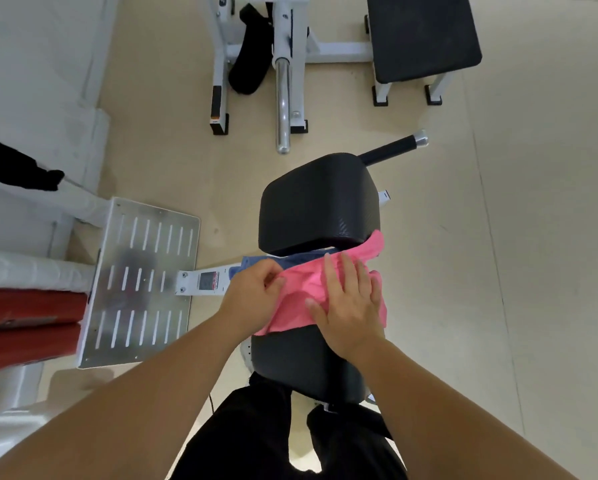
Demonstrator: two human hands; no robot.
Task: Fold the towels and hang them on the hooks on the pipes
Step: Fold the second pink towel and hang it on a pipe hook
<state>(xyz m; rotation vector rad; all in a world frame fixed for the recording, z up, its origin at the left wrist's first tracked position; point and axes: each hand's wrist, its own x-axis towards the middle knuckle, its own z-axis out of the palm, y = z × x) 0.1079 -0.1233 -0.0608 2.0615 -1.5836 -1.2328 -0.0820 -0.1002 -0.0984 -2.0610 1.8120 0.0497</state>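
A pink towel [299, 289] lies crumpled across the black padded seat [304, 362] of a gym machine, in the gap below its black back pad [320, 202]. Under it a blue towel [256, 263] shows at the upper left. My left hand [252, 292] pinches the pink towel's left edge between thumb and fingers. My right hand [349, 303] lies flat on the pink towel with fingers spread, pressing it onto the seat. No hooks or hanging pipes are clearly in view.
A slotted metal footplate [141, 285] stands to the left, with red pads [27, 323] beyond it. A white weight machine with a chrome bar [283, 98] and a black bench [422, 36] stand further ahead. My legs in black trousers are below the seat.
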